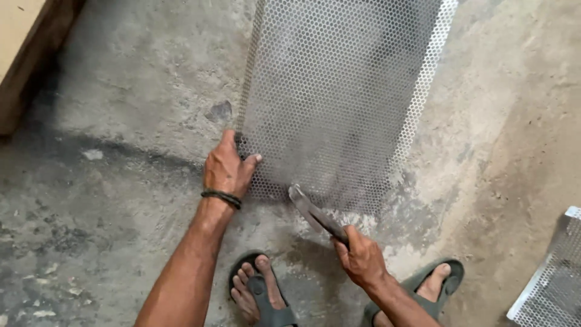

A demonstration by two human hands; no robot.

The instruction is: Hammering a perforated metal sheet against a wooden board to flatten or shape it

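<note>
While the person squats over the rough grey concrete floor (pixel 121 200), a long silver perforated metal sheet with a honeycomb hole pattern (pixel 339 91) lies flat on it, running away from the feet toward the top of the view. Left hand (pixel 227 166), with a dark cord bracelet at the wrist (pixel 221 197), presses on the near left corner of the sheet, fingers spread, thumb on the mesh; it pins the sheet, nothing is clasped in it. Right hand (pixel 361 257) is clenched around the handle end of dark metal snips (pixel 315 213), whose blade tip meets the near edge of the sheet just right of the left hand.

Handling judgement: sheet looks thin and light, springy rather than rigid, likely to flex or rattle if lifted by one end. Cut edges and hole rims probably sharp, so the plain unperforated border strip along the right side is the safer hold. Surface looks smooth and could slide on the dusty floor, so flat palm pressure near the corner suits it.

Both feet in dark sandals (pixel 266 300) sit just behind the near edge. A second perforated silver piece (pixel 554 284) lies at the lower right, well apart. A wooden board edge (pixel 27 54) shows upper left.
</note>
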